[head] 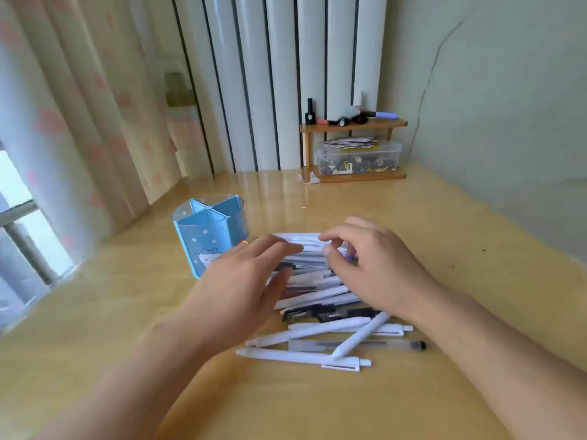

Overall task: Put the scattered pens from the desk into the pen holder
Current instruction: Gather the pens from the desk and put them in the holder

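Pens (320, 300) heaped beside pen holder (211, 231) — left hand (244, 281) flat, fingers straight; right hand (368, 265) fingers curled, grasp unclear.

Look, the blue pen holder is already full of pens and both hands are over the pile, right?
Not quite. In the head view the blue pen holder looks empty; the pens lie on the desk. Both the left hand and right hand are over the pile.
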